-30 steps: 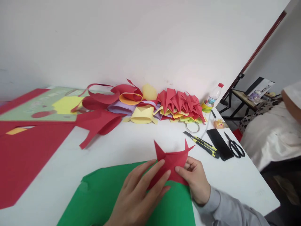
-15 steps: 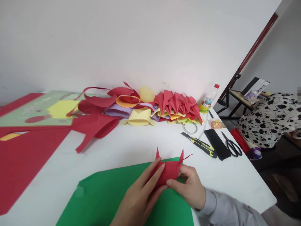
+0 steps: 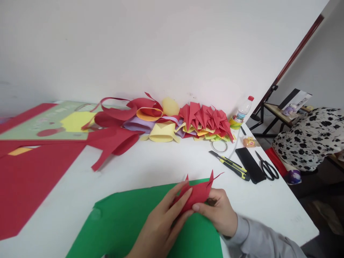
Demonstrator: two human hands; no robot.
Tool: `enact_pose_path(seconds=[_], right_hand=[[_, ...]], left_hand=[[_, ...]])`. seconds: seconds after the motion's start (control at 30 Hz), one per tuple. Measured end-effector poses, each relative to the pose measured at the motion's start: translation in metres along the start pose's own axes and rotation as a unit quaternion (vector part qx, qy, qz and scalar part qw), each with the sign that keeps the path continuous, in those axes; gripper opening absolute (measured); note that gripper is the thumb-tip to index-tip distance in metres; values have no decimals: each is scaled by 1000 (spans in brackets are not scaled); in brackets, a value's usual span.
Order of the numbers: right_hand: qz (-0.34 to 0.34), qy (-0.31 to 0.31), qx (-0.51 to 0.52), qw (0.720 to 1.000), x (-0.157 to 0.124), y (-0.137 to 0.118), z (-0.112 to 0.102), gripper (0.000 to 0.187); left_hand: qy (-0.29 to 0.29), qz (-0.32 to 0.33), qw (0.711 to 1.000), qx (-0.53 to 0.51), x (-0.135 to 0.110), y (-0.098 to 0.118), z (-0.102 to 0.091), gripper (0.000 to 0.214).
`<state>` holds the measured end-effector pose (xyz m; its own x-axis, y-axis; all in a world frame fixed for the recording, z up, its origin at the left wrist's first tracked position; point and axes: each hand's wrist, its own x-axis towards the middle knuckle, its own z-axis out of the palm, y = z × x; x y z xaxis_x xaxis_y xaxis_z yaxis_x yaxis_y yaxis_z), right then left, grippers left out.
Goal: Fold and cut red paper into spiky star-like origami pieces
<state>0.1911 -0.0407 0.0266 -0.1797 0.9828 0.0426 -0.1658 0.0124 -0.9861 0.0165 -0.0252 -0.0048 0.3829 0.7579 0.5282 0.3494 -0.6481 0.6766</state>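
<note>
A small folded red paper piece (image 3: pixel 200 193) with two pointed tips and a thin curled strip at its right is held between both hands. My left hand (image 3: pixel 163 218) grips its left side, fingers laid over the front. On the right, my right hand (image 3: pixel 221 211) pinches the lower right edge, thumb in front and the other fingers behind. Beneath the hands lies a green paper sheet (image 3: pixel 129 215) on the white table (image 3: pixel 161 161). The back of the red paper piece is hidden.
Along the wall sit red folded paper shapes (image 3: pixel 204 116), a pale yellow paper roll (image 3: pixel 162 132) and red paper cutouts (image 3: pixel 115 139). To the right are a utility knife (image 3: pixel 231 165), a black phone-like slab (image 3: pixel 250 166), scissors (image 3: pixel 267 166), a tape roll (image 3: pixel 219 146) and a bottle (image 3: pixel 243 111). A person in patterned clothing (image 3: pixel 309 139) is beyond.
The red paper piece has tilted, its left tip now lower and more covered by my left fingers. Both hands keep their hold. The whole view has shifted slightly.
</note>
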Motion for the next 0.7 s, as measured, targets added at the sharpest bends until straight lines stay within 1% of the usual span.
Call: enact_pose_path(seconds=[0.1, 0.2, 0.27, 0.33, 0.37, 0.4, 0.47, 0.53, 0.57, 0.63, 0.7], right_hand=[[-21, 6, -35, 999, 1, -2, 0, 17], [-54, 21, -117, 991, 1, -5, -2, 16], [-82, 67, -179, 978, 1, -6, -3, 15], [-89, 122, -199, 968, 0, -6, -4, 21], [-78, 136, -182, 971, 0, -5, -4, 28], [-61, 136, -153, 977, 0, -4, -4, 34], [-21, 105, -82, 991, 1, -2, -4, 43], [8, 81, -22, 996, 2, 1, -3, 50], [18, 87, -5, 996, 2, 2, -3, 55], [32, 117, 14, 993, 3, 4, -2, 64], [37, 143, 26, 989, 5, 6, -3, 69]], left_hand=[[-27, -33, 998, -40, 2, 2, -3, 43], [-68, -96, 987, -114, 8, 7, -7, 33], [-104, -158, 968, -165, 15, 12, -11, 23], [-141, -223, 939, -222, 21, 18, -16, 19], [-154, -250, 922, -251, 23, 20, -17, 21], [-162, -273, 906, -280, 25, 22, -18, 22], [-165, -306, 879, -326, 27, 23, -19, 23], [-163, -328, 861, -354, 28, 24, -19, 25], [-162, -337, 853, -363, 28, 24, -18, 26], [-165, -353, 841, -376, 29, 24, -18, 30], [-171, -378, 823, -388, 31, 24, -18, 37]])
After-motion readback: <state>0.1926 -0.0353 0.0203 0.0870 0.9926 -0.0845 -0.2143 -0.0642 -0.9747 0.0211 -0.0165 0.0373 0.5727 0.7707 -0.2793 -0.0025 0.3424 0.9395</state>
